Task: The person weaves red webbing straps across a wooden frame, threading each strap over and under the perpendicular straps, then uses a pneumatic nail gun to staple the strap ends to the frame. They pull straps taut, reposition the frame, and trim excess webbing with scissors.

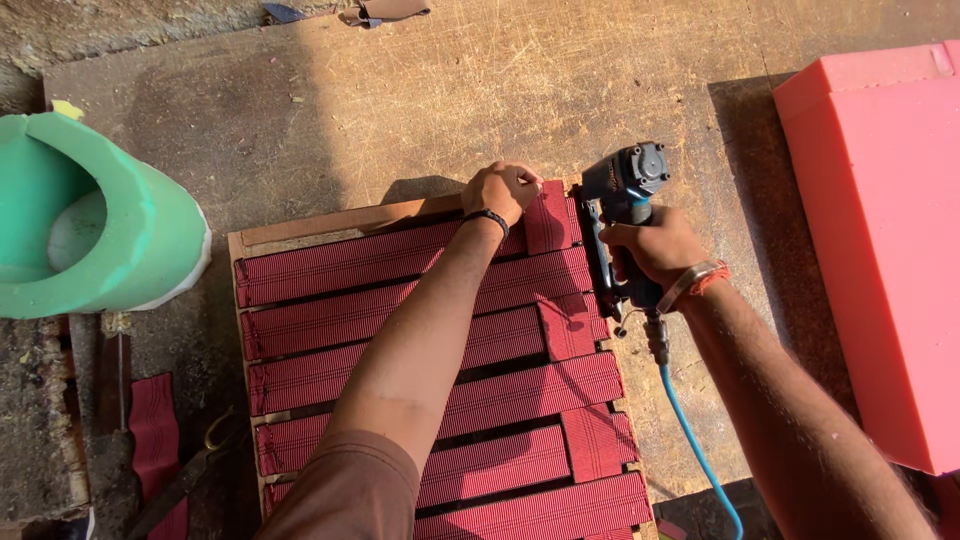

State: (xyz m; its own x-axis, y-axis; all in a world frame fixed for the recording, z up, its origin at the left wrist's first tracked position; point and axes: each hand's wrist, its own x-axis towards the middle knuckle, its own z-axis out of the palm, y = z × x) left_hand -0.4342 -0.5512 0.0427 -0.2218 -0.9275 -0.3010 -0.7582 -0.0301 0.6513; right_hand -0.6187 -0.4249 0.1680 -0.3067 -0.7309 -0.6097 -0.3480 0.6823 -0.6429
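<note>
Bench (pixel 450 100): worn, scratched wooden board surface. Lying on it: wooden frame (pixel 330 222) woven with red webbing straps (pixel 340 265), centre; green foam roll (pixel 110 230), left edge; pink foam block (pixel 880 240), right edge; loose red strap piece (pixel 152 425), lower left; small scraps (pixel 385 10), far edge.

Left arm: brown short sleeve (pixel 350 495), black wristband (pixel 487 216). Right arm: bare forearm, metal bangle (pixel 688 283) beside orange thread band (pixel 712 278) at wrist.
</note>
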